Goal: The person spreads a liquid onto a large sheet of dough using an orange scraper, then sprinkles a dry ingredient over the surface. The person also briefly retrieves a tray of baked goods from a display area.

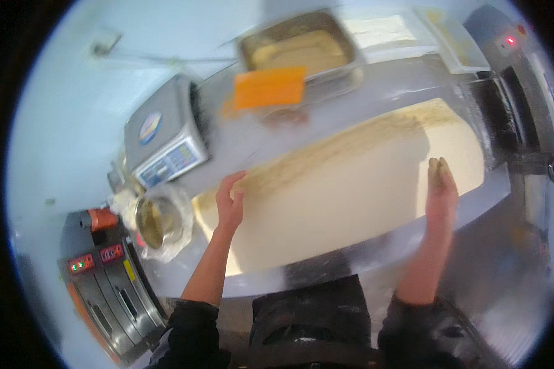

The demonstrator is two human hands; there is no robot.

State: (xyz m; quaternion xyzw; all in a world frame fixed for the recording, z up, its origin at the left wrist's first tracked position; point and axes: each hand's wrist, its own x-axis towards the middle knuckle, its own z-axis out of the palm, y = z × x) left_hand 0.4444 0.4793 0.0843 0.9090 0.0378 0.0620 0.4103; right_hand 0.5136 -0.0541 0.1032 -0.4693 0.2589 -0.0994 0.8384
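Observation:
A long, pale sheet of dough lies across the metal table, slanting up to the right. Along its far edge runs a band of brown, crumbly or paste-like filling. My left hand is over the left end of the sheet, near the filling, fingers bent and thumb apart, with nothing visible in it. Over the right end is my right hand, its fingers stretched out and brownish smears at the tips. Whether either hand touches the dough is hard to tell.
Beyond the dough, an orange scraper is at a metal pan of brownish filling. A scale and a metal bowl in plastic stand left. White trays are at the back right, beside a machine. A drawer unit sits lower left.

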